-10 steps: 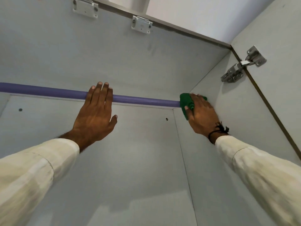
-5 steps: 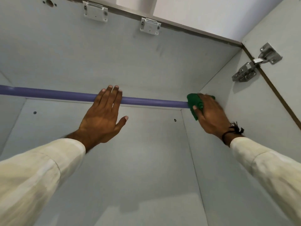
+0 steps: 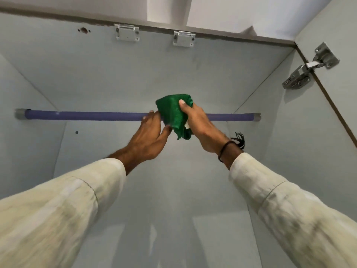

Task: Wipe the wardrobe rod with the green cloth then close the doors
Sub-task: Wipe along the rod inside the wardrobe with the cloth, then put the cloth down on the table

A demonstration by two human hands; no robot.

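A purple wardrobe rod (image 3: 92,116) runs straight across the inside of the pale grey wardrobe, with grey end sockets at both walls. My right hand (image 3: 199,124) grips the green cloth (image 3: 173,115), which is wrapped over the rod near its middle. My left hand (image 3: 149,136) is beside the cloth on its left, fingers resting on the rod and thumb touching the cloth's lower edge. The rod's middle is hidden behind the cloth and hands.
Two white latch plates (image 3: 127,32) (image 3: 183,38) are fixed under the top panel. A metal hinge (image 3: 309,68) joins the right wall to the open right door (image 3: 340,93). The wardrobe's back wall (image 3: 173,190) holds nothing.
My right hand has slid the green cloth left along the rod from the right end to the middle. My left hand now meets the cloth. The view has tilted and takes in both rod ends.
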